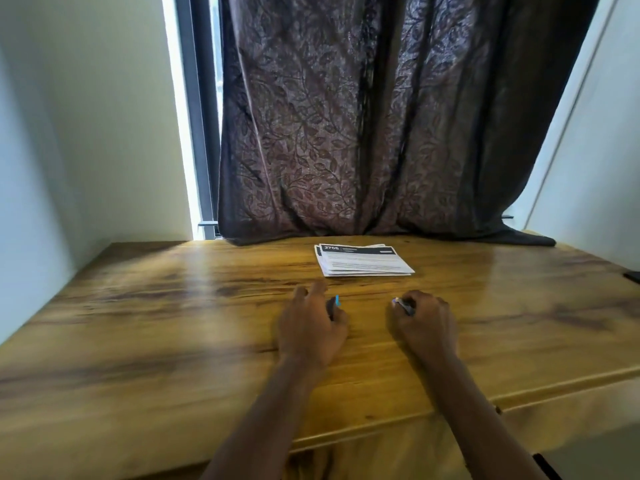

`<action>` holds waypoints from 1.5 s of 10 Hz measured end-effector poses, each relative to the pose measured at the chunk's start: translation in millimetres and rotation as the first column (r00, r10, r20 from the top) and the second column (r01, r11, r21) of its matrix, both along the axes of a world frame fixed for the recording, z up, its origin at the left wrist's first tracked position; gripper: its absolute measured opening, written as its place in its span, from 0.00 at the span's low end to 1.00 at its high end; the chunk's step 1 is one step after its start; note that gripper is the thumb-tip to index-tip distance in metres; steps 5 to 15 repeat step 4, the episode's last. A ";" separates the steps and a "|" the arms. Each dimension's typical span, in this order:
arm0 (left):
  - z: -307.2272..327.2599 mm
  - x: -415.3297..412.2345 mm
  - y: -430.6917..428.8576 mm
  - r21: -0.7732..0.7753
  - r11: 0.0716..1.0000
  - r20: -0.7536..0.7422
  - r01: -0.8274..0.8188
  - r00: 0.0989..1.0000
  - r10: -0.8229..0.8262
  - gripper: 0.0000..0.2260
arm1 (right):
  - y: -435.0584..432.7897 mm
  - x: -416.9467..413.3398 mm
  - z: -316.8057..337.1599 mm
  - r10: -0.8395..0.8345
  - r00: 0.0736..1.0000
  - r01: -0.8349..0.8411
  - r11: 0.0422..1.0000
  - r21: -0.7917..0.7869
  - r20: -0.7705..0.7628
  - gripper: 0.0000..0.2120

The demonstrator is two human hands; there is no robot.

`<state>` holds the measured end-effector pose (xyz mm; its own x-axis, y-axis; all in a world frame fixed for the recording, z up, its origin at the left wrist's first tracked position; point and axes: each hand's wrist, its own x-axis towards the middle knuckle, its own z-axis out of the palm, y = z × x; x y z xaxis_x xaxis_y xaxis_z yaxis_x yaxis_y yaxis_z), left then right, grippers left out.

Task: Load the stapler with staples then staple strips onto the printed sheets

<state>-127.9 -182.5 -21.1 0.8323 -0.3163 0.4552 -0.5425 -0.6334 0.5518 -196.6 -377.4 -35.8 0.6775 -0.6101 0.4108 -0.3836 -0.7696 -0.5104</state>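
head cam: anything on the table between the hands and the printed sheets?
No. In the head view, only bare wooden table separates the left hand and right hand from the stack of printed sheets. Each hand holds a small, blurred object.

printed sheets (363, 260) on table (138, 306), far centre | curtain (363, 116) behind | both hands before sheets

A big wooden table (173, 323) is shiny and brown with dark streaks. A small stack of printed sheets (363, 261) lies on it near the far edge. A dark curtain's (346, 133) bottom rests on the table too.
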 end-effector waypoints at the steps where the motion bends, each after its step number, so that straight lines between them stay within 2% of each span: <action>1: -3.6 -9.2 -19.4 0.120 0.992 -0.014 -0.027 0.999 0.029 0.18 | 8.6 1.1 4.9 -0.030 0.995 0.026 0.999 -0.047 -0.096 0.10; 2: -7.5 -16.7 -27.6 0.275 0.961 -0.026 0.023 1.000 -0.017 0.22 | 15.5 -2.2 9.2 -0.051 0.987 0.036 0.994 -0.100 -0.151 0.11; 3: -2.9 -21.5 -15.6 0.273 0.957 -0.083 0.094 0.994 -0.073 0.28 | 20.2 -3.0 11.2 -0.045 0.990 0.023 0.986 -0.162 -0.135 0.14; 4: 1.2 -13.7 22.5 0.164 0.982 -0.113 0.092 0.991 -0.074 0.32 | 26.8 -7.1 11.8 -0.001 0.998 -0.012 0.976 -0.217 -0.063 0.18; 15: 1.2 -13.7 22.5 0.164 0.982 -0.113 0.092 0.991 -0.074 0.32 | 26.8 -7.1 11.8 -0.001 0.998 -0.012 0.976 -0.217 -0.063 0.18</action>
